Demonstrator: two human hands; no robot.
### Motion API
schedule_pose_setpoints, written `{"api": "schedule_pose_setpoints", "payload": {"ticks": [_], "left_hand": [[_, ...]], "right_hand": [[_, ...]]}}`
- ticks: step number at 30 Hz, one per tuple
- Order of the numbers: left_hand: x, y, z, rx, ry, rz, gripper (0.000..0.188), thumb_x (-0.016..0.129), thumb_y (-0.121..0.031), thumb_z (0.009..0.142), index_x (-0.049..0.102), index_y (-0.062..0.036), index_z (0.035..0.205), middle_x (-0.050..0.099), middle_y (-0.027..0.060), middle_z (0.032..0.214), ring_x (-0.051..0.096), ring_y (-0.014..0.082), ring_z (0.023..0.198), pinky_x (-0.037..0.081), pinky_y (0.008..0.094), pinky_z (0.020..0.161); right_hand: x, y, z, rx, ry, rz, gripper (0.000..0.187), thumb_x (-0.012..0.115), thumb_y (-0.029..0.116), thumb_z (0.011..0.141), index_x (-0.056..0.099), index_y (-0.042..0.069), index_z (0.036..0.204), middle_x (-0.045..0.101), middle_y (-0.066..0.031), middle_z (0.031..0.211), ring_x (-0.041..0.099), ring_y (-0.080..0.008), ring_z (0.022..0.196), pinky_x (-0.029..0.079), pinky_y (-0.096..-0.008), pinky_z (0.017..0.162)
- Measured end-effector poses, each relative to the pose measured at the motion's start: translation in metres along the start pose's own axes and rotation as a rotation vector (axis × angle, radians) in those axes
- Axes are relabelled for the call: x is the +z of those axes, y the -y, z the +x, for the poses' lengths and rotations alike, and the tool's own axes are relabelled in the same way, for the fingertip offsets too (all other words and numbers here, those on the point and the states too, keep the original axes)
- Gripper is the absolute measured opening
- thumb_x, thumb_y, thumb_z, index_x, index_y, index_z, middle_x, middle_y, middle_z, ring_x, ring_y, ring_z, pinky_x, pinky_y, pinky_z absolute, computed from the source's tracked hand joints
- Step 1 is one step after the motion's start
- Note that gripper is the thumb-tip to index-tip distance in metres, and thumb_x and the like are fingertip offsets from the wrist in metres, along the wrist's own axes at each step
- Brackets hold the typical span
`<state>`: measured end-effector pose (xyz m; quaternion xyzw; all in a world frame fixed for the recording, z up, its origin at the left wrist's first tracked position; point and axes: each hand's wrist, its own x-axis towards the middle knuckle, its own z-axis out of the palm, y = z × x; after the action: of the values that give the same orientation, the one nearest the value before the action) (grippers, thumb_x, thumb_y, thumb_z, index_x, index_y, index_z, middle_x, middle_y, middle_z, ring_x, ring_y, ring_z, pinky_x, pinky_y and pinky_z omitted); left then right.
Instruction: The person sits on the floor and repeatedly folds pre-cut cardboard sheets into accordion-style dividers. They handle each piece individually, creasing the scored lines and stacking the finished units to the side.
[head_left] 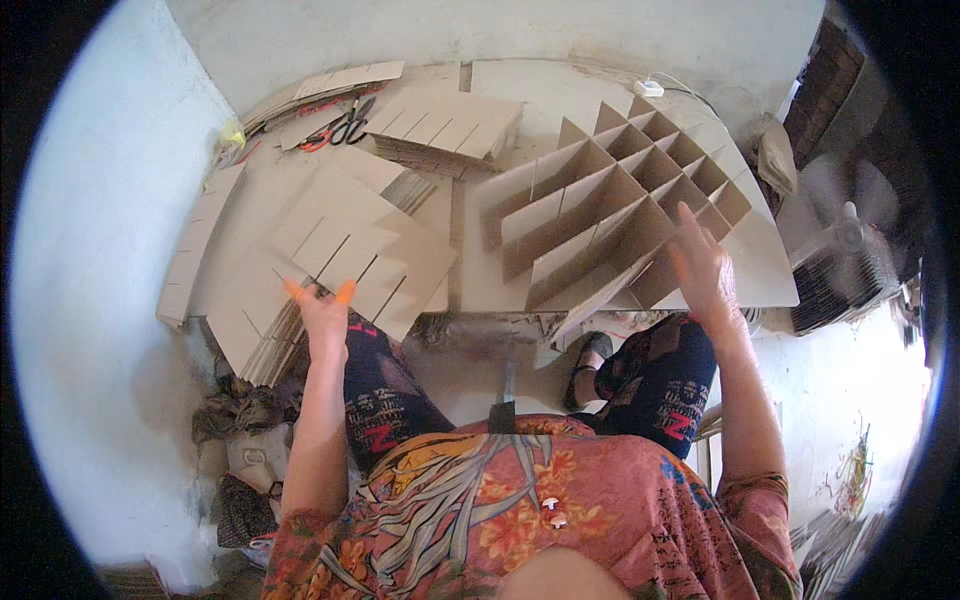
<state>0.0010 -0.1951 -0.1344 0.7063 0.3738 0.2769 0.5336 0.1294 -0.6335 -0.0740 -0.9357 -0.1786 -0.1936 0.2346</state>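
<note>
A cardboard grid (605, 195) stands on the surface (762, 272) just left of and beyond the person's right hand (705, 275), with its slotted walls crossing into open cells. The right hand lies against the grid's right side, fingers extended; whether it pinches a wall cannot be told. At the near side, between the hands, one loose-looking panel (597, 303) slants out past the surface's front edge. The left hand (322, 315) is open, its orange-tipped fingers spread over the near edge of some slotted sheets (375, 240). A tilted bundle (265, 345) fans out below that hand and overhangs the front. The slanting panel could catch on a forearm or knee and bend or work out of its slots, and a sideways push from the right hand might skew the thin walls. If the left hand drags on the sheets, the overhanging bundle could slide to the floor. Beyond the left hand sit another stack (450, 125) and scissors (350, 125). A fan (845, 240) stands to the right of the right hand; its blurred blades suggest a draught that might lift light pieces.
</note>
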Motion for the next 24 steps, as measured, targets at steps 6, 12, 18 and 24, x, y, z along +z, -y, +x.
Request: {"api": "schedule_pose_setpoints", "payload": {"ticks": [6,12,18,24], "left_hand": [[0.004,0.018,0.03,0.035,0.048,-0.193,0.092,0.066,0.004,0.081,0.006,0.0018,0.15,0.053,0.0227,0.123,0.056,0.0217,0.106,0.045,0.03,0.089],[0.01,-0.069,-0.041,0.265,0.068,-0.732,0.071,0.059,0.009,0.086,0.023,-0.0001,0.146,0.054,0.0099,0.116,0.052,0.0126,0.103,0.044,0.0257,0.088],[0.026,-0.101,-0.089,0.431,0.292,-0.809,0.058,0.056,0.005,0.088,0.034,-0.0028,0.142,0.056,0.0078,0.121,0.054,0.016,0.107,0.046,0.0288,0.092],[0.0,-0.12,-0.091,0.522,0.133,-0.894,0.047,0.051,0.005,0.091,0.041,0.0002,0.137,0.056,0.0105,0.124,0.054,0.0194,0.115,0.046,0.0361,0.099]], "right_hand": [[-0.011,0.049,-0.016,-0.267,-0.373,0.174,0.04,0.066,0.006,0.085,0.057,0.001,0.123,0.062,-0.0206,0.112,0.062,-0.036,0.1,0.051,-0.0384,0.083],[-0.005,0.103,-0.043,-0.049,0.142,0.747,0.049,0.071,0.008,0.084,0.054,0.004,0.129,0.062,-0.0123,0.118,0.06,-0.0178,0.107,0.05,-0.0296,0.087],[0.021,0.14,-0.051,0.261,0.265,1.537,0.07,0.076,0.017,0.082,0.041,0.0,0.14,0.057,-0.0142,0.127,0.056,-0.0217,0.115,0.047,-0.0348,0.095],[0.006,0.129,-0.049,0.339,0.425,1.388,0.049,0.066,0.023,0.091,0.05,-0.007,0.127,0.064,-0.0126,0.105,0.063,-0.0171,0.09,0.052,-0.0311,0.079]]}}
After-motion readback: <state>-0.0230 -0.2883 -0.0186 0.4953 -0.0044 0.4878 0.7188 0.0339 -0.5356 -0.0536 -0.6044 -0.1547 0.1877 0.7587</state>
